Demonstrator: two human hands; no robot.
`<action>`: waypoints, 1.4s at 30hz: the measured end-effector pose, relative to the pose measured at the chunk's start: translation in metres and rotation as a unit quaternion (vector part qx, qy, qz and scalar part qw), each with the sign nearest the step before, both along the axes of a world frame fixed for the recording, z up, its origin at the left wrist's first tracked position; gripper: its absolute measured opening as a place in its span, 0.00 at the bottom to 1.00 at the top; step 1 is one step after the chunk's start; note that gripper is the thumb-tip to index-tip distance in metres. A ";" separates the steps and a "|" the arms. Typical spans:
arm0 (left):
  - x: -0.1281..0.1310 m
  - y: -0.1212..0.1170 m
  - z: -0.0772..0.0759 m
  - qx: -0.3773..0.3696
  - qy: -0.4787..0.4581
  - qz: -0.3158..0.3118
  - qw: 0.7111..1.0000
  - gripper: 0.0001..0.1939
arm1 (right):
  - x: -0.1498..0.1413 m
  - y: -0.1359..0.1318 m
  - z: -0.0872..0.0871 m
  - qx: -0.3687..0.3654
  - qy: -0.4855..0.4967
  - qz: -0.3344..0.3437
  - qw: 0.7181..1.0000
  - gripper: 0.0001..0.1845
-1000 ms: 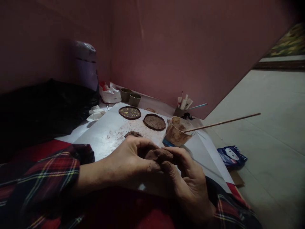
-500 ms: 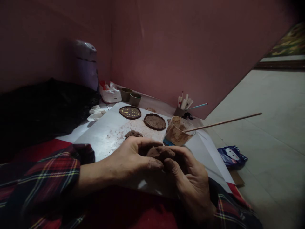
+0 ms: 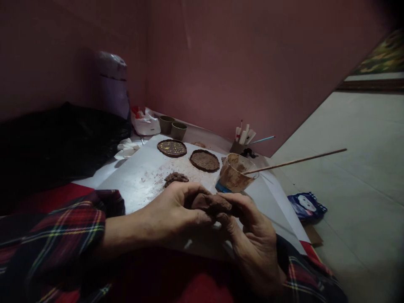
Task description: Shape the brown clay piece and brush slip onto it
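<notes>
A lump of brown clay [image 3: 211, 203] is pinched between both hands above the near part of the white board [image 3: 135, 176]. My left hand [image 3: 176, 207] grips its left end, thumb in front and fingers behind. From the other side, my right hand [image 3: 252, 235] presses thumb and fingers against the right end. Just beyond my left hand lies a rough heap of clay [image 3: 175, 178], partly covered by the hand. Further off are two flat, rimmed clay discs: one disc with yellow specks [image 3: 172, 148] and one plain disc [image 3: 204, 160].
A clay-smeared clear cup [image 3: 235, 172] holds a long thin stick [image 3: 299, 160]. Behind stand two small pots [image 3: 179, 131] and a holder with pens [image 3: 244, 136]. A black bag [image 3: 63, 143] lies left; a blue packet [image 3: 306, 205] is on the floor at right.
The clay lump has turned and shifted slightly between my fingers. My left hand has moved a little, so more of the clay heap behind it shows.
</notes>
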State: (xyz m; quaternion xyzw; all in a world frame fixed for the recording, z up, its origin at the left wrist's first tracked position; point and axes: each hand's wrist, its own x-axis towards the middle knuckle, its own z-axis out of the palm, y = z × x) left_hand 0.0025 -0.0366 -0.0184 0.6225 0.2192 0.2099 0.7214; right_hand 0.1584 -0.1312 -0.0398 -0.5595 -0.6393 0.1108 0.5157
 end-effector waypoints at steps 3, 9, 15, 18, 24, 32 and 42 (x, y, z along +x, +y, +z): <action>0.000 -0.001 0.001 0.020 0.008 0.005 1.000 0.09 | 0.002 0.001 0.000 0.016 -0.013 -0.007 1.000 0.10; -0.001 -0.002 0.000 0.031 0.034 0.001 0.999 0.11 | 0.003 0.001 -0.001 0.019 -0.028 0.011 0.999 0.15; -0.001 -0.002 -0.001 0.028 0.048 -0.007 0.998 0.10 | 0.003 0.001 0.000 0.022 -0.057 0.018 0.998 0.19; -0.001 -0.002 0.000 0.026 0.057 -0.008 0.998 0.09 | 0.002 0.002 0.002 0.033 -0.060 0.011 0.998 0.15; 0.000 -0.001 -0.002 -0.026 0.009 -0.043 0.999 0.11 | -0.001 0.003 0.003 0.052 -0.064 -0.020 0.996 0.11; -0.003 -0.001 -0.002 0.008 -0.012 -0.063 0.998 0.09 | -0.001 0.001 0.005 0.053 -0.050 -0.042 0.996 0.11; -0.002 -0.003 0.006 0.022 0.018 -0.035 0.999 0.04 | -0.001 0.003 0.004 0.069 -0.065 -0.032 0.995 0.13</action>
